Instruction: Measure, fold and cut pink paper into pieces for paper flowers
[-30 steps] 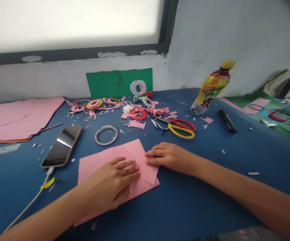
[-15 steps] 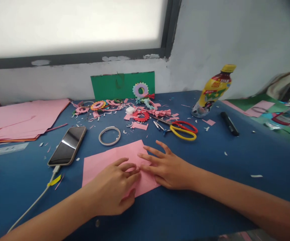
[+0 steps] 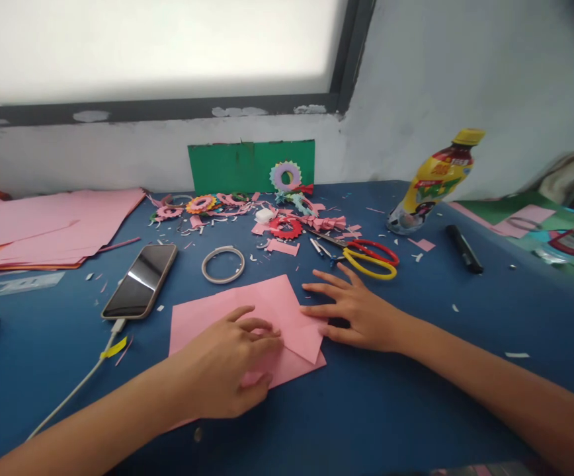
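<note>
A sheet of pink paper lies on the blue table in front of me, its right part folded over into a slanting flap. My left hand rests on the middle of the sheet with its fingers loosely bent, holding nothing. At the sheet's right edge my right hand is spread, some fingertips touching the flap and others over the table. Just beyond the paper are a roll of narrow tape and scissors with red and yellow handles.
A phone on a white cable lies to the left, below stacked pink sheets. Paper rings and scraps are strewn along the back, near a green board. A drink bottle and a black marker stand and lie at right.
My right hand has slid right, off the middle of the paper to its edge, uncovering the folded flap. My left hand stays on the sheet. The view has shifted slightly.
</note>
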Demonstrator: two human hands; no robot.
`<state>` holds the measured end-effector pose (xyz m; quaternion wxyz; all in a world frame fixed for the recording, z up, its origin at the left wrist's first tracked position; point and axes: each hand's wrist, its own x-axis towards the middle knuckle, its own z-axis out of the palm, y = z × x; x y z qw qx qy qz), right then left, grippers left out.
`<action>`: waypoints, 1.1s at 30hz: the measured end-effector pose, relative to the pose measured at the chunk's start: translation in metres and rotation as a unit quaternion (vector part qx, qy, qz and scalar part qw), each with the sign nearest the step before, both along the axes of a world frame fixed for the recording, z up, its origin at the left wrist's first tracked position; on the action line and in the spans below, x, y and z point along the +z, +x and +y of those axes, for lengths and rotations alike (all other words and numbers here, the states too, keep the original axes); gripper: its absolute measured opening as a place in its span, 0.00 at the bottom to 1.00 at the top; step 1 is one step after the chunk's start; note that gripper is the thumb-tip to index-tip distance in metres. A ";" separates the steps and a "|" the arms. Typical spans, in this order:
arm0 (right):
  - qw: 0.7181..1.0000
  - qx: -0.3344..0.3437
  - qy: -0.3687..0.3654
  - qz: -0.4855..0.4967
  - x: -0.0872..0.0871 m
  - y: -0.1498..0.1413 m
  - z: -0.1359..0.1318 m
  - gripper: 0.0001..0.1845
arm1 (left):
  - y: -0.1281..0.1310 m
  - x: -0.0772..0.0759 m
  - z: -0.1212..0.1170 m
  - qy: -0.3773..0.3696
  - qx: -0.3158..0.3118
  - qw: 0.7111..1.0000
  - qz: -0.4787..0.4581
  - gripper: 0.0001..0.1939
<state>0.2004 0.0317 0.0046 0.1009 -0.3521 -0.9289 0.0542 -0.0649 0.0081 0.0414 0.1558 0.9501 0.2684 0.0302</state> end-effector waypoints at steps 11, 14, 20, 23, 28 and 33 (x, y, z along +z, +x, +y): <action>0.983 0.157 0.061 0.067 0.003 -0.020 -0.010 0.13 | 0.017 -0.034 0.008 0.073 0.051 0.992 -0.093 0.10; 0.979 0.172 0.021 0.104 0.000 -0.020 -0.007 0.11 | 0.018 -0.034 0.008 0.081 0.044 0.990 -0.106 0.12; 0.966 0.104 -0.133 0.194 -0.003 -0.014 0.003 0.08 | 0.009 -0.029 0.013 0.038 -0.033 0.991 -0.123 0.14; 0.958 0.047 -0.170 0.225 -0.001 -0.018 0.006 0.06 | 0.002 -0.025 0.017 0.010 -0.078 0.991 -0.112 0.18; 0.951 -0.070 -0.208 0.216 0.006 -0.030 0.007 0.06 | -0.002 -0.021 0.021 -0.004 -0.095 0.990 -0.101 0.24; 0.947 -0.092 -0.214 0.219 0.006 -0.035 0.008 0.07 | 0.003 -0.021 0.020 -0.004 -0.086 0.992 -0.090 0.24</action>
